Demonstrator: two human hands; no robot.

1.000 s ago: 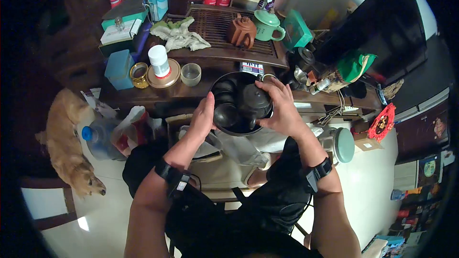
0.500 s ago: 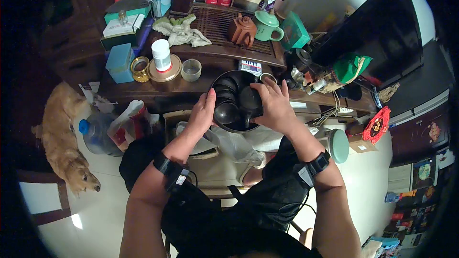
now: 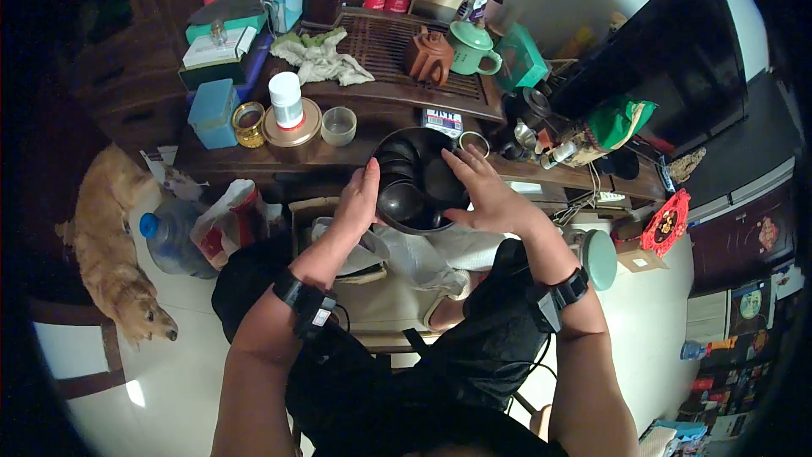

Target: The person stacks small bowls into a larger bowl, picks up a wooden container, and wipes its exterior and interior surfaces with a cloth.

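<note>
Round black bowl [image 3: 413, 229]: at counter's [image 3: 376, 115] 6 o'clock edge | black cups [image 3: 401, 202]: inside, 9 to 11 o'clock | dark pot [image 3: 441, 183]: inside, 3 o'clock | left hand [image 3: 357, 199]: gripping rim, 9 o'clock | right hand [image 3: 495, 192]: fingers spread about pot, grip unclear

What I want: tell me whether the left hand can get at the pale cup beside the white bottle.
Probably yes: nothing seems to stand between the left hand and the pale cup just beyond it, though that hand would have to leave the black bowl first.
</note>
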